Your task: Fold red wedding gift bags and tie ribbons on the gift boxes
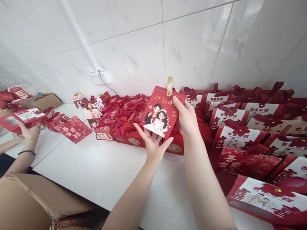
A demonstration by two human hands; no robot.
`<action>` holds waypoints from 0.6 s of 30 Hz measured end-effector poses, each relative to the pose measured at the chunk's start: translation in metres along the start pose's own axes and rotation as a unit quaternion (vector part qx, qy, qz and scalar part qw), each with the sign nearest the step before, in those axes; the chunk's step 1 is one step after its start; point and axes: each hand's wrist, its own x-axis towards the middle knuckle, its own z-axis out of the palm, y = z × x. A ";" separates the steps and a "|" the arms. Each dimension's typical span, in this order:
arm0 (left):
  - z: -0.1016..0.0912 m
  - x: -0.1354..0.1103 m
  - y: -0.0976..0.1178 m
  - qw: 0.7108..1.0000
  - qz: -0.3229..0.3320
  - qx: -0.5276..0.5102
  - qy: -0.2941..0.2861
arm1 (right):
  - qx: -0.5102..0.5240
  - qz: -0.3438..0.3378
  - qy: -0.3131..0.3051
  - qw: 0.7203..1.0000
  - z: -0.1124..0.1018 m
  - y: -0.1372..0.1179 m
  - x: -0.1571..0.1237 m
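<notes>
Head view, both hands, left (153, 145), right (187, 118), holding red box (161, 111)

A white worktop (100, 172) runs from seven o'clock to three. At its centre lies a heap of small red ribboned boxes (120, 120); from two to four o'clock stand rows of larger red-and-white boxes (259, 123). A flat red sheet (73, 129) lies at nine o'clock. Beyond it a co-worker's hand (28, 132) touches a red windowed box (20, 118). A crumpled cardboard carton (26, 204) sits at seven o'clock, and an open brown carton (43, 100) at ten. On the tiled wall (190, 41) a wall socket (100, 77) sits at eleven.
</notes>
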 end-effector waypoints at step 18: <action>-0.003 0.004 0.005 0.985 -0.133 -0.109 0.002 | 0.001 -0.008 0.028 1.000 0.002 -0.011 -0.003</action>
